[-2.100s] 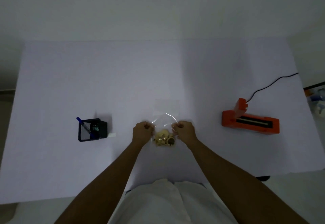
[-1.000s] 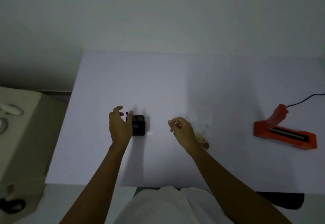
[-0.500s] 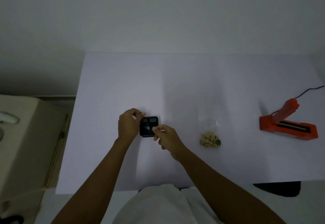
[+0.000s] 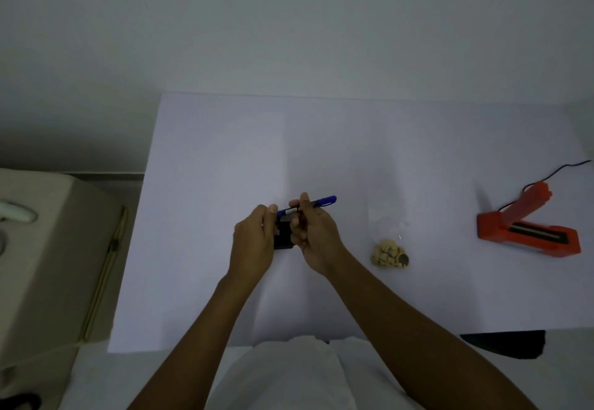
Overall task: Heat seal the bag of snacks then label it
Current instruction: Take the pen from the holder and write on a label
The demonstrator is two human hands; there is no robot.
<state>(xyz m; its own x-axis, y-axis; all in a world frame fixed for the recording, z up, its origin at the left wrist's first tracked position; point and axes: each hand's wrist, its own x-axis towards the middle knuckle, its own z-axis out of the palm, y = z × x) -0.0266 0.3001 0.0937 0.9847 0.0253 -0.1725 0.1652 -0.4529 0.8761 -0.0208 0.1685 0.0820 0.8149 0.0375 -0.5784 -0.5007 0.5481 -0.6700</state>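
Observation:
A clear bag of snacks [image 4: 389, 250] lies flat on the white table [image 4: 321, 152], right of my hands, with pale pieces bunched at its near end. An orange heat sealer [image 4: 527, 231] stands at the far right with its lid raised. My right hand [image 4: 313, 236] is shut on a blue pen [image 4: 321, 202], held level above a small black pen holder [image 4: 283, 237]. My left hand [image 4: 254, 241] grips the blue pen's left end, right over the holder; which of the two it holds is hard to tell.
A black cable [image 4: 559, 170] runs from the sealer off the right edge. A beige cabinet [image 4: 48, 249] stands left of the table. The table's near edge is close to my body, with a dark object [image 4: 504, 343] under its right corner.
Both hands left the bag and went to the pen holder on the left. The right hand has since drawn the blue pen out of it. The view has shifted left.

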